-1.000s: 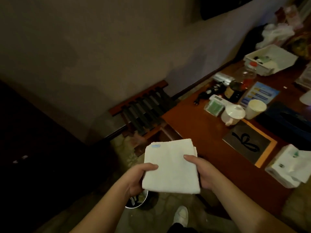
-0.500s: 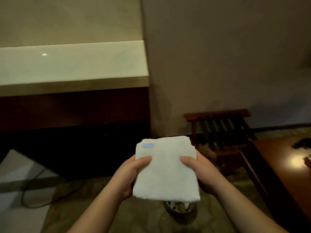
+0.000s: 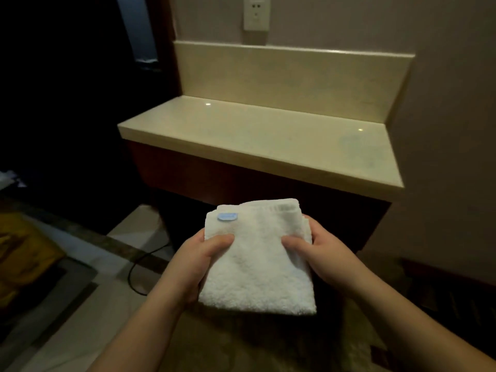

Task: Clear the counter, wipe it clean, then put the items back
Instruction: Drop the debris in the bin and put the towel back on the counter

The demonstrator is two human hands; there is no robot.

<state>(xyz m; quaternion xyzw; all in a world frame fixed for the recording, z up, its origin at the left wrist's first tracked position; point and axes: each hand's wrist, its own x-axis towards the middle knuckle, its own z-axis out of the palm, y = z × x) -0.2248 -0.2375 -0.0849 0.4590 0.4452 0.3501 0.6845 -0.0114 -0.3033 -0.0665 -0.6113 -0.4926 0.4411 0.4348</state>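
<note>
A folded white towel (image 3: 257, 259) with a small blue tag near its top left corner is held level in front of me. My left hand (image 3: 198, 261) grips its left edge, thumb on top. My right hand (image 3: 319, 253) grips its right edge the same way. Beyond the towel stands a pale stone counter (image 3: 257, 138) with a raised backsplash, its top bare. The towel hangs in the air short of the counter's front edge and does not touch it.
A dark wooden cabinet (image 3: 241, 183) carries the counter. A white wall socket (image 3: 256, 13) sits above the backsplash. A wall closes the right side. A black cable (image 3: 139, 267) loops on the tiled floor at the left, beside a yellowish cloth (image 3: 24, 253).
My view has swung left, away from the wooden desk with its items and past the slatted rack, onto the pale counter, which is now close. Both hands keep the same hold on the towel.
</note>
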